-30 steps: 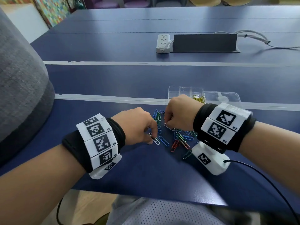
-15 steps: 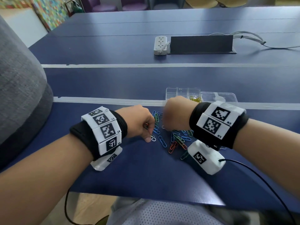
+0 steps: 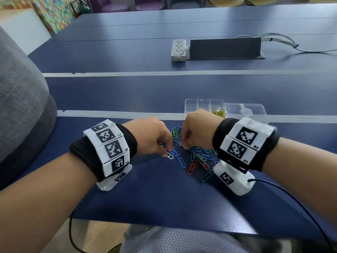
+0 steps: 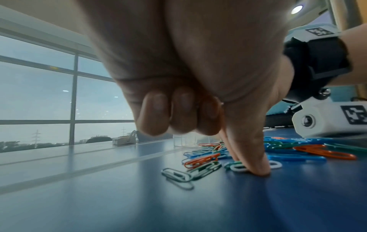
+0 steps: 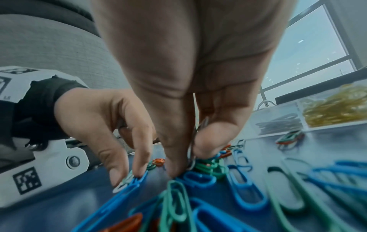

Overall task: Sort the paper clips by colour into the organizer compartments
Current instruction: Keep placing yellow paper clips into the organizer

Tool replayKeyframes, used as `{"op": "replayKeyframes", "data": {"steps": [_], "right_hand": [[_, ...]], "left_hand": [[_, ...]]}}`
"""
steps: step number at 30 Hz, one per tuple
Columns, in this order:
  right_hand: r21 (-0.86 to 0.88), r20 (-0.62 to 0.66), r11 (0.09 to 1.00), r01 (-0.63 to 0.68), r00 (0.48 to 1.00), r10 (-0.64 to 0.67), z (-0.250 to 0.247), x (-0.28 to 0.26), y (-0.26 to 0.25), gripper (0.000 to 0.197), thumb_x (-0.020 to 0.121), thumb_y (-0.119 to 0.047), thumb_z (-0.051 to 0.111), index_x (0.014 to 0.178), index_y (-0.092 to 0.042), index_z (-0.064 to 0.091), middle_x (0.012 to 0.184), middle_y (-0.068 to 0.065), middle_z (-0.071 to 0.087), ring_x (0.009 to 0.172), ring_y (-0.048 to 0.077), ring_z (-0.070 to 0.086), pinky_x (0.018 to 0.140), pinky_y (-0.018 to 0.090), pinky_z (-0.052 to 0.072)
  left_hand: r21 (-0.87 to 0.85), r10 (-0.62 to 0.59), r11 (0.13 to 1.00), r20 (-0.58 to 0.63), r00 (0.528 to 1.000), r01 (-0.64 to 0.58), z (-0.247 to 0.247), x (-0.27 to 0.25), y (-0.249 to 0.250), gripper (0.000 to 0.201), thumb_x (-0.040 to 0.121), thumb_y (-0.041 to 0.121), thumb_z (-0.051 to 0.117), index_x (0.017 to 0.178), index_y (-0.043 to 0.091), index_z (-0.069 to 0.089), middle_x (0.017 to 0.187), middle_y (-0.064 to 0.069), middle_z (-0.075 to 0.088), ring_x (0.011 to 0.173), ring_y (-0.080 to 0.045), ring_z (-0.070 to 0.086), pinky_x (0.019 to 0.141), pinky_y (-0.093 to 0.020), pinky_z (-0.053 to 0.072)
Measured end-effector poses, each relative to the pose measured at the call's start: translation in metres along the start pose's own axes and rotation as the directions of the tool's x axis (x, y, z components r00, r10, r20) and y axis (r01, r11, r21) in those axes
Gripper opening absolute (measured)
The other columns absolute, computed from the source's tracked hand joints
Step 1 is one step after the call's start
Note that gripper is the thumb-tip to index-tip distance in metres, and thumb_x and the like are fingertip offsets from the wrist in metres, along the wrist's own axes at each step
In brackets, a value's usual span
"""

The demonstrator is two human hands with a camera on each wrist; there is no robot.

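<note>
A loose pile of blue, green and orange paper clips [image 3: 197,158] lies on the blue table in front of a clear organizer [image 3: 193,106]. One compartment holds yellow clips [image 3: 219,112], and another holds grey clips [image 5: 278,124]. My left hand [image 3: 166,155] has its thumb and index tips pinched down on a white clip [image 4: 237,168] at the pile's left edge, with its other fingers curled. My right hand [image 3: 184,145] pinches a silver clip [image 5: 191,149] between thumb and forefinger, just above the pile.
The organizer's clear lid [image 3: 245,110] lies open to its right. A white power strip [image 3: 179,50] and a black cable box [image 3: 225,48] sit farther back. A grey upholstered chair [image 3: 20,106] stands at the left. The table's near edge runs just behind my wrists.
Little has moved. My left fingertips stay on the white clip. My right hand has dipped slightly toward the pile, still pinching.
</note>
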State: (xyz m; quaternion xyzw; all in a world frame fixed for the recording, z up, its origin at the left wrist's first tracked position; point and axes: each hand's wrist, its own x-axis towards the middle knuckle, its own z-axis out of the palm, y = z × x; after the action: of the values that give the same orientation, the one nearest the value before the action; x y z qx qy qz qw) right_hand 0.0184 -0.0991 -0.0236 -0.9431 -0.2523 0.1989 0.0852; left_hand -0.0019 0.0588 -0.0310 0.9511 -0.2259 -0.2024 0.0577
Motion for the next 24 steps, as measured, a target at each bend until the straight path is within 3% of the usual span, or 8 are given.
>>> {"op": "replayKeyframes", "data": {"steps": [3, 8, 15, 18, 22, 24], "right_hand": [[-0.012, -0.036, 1.0, 0.015, 0.999, -0.016, 0.002, 0.0, 0.001, 0.011, 0.081, -0.023, 0.067, 0.085, -0.018, 0.076, 0.081, 0.001, 0.067, 0.081, 0.022, 0.064, 0.071, 0.026, 0.052], [0.067, -0.065, 0.998, -0.004, 0.998, 0.009, -0.003, -0.003, 0.004, 0.014, 0.082, -0.025, 0.064, 0.086, -0.02, 0.076, 0.063, -0.01, 0.055, 0.073, 0.015, 0.055, 0.06, 0.02, 0.042], [0.127, -0.059, 0.992, 0.019, 0.998, -0.012, -0.007, -0.01, 0.01, 0.022, 0.083, -0.02, 0.06, 0.1, -0.027, 0.073, 0.053, -0.013, 0.048, 0.069, 0.013, 0.053, 0.074, 0.023, 0.05], [0.183, -0.055, 0.983, 0.002, 0.998, 0.008, -0.009, -0.012, 0.015, 0.021, 0.082, -0.018, 0.06, 0.093, -0.029, 0.074, 0.045, -0.01, 0.057, 0.058, 0.009, 0.057, 0.078, 0.025, 0.056], [0.268, -0.08, 0.962, -0.052, 0.994, 0.076, -0.018, -0.009, 0.027, 0.02, 0.08, -0.012, 0.06, 0.086, -0.025, 0.073, 0.065, -0.002, 0.072, 0.045, 0.0, 0.059, 0.078, 0.023, 0.057], [0.286, -0.141, 0.955, -0.08, 0.982, 0.125, -0.027, -0.008, 0.036, 0.016, 0.081, -0.012, 0.061, 0.083, -0.024, 0.072, 0.063, -0.002, 0.072, 0.047, 0.003, 0.06, 0.07, 0.016, 0.055]], "left_hand": [[0.111, 0.046, 0.993, -0.013, 0.999, -0.044, 0.0, -0.004, 0.002, 0.019, 0.082, 0.04, 0.06, 0.095, 0.032, 0.07, 0.087, 0.006, 0.068, 0.083, -0.014, 0.06, 0.075, -0.031, 0.053], [0.118, 0.056, 0.992, -0.049, 0.997, -0.05, 0.001, -0.007, 0.004, 0.018, 0.082, 0.035, 0.052, 0.085, 0.025, 0.067, 0.074, 0.007, 0.061, 0.07, -0.014, 0.052, 0.068, -0.029, 0.051], [0.009, 0.045, 0.999, -0.037, 0.998, -0.045, 0.005, -0.001, 0.001, 0.02, 0.091, 0.03, 0.046, 0.087, 0.024, 0.064, 0.076, 0.009, 0.058, 0.076, -0.017, 0.055, 0.077, -0.036, 0.051], [-0.037, 0.019, 0.999, -0.089, 0.996, -0.022, 0.002, 0.001, 0.0, 0.019, 0.093, 0.03, 0.045, 0.08, 0.024, 0.057, 0.073, 0.006, 0.058, 0.073, -0.018, 0.053, 0.073, -0.032, 0.048], [-0.144, -0.042, 0.989, -0.183, 0.982, 0.016, -0.002, 0.006, 0.005, 0.027, 0.097, 0.022, 0.037, 0.071, 0.016, 0.04, 0.059, 0.004, 0.042, 0.056, -0.013, 0.036, 0.061, -0.029, 0.033], [-0.16, -0.043, 0.987, -0.171, 0.984, 0.015, -0.005, 0.011, 0.01, 0.034, 0.099, 0.029, 0.036, 0.066, 0.019, 0.036, 0.058, 0.005, 0.04, 0.054, -0.009, 0.037, 0.057, -0.028, 0.028]]}}
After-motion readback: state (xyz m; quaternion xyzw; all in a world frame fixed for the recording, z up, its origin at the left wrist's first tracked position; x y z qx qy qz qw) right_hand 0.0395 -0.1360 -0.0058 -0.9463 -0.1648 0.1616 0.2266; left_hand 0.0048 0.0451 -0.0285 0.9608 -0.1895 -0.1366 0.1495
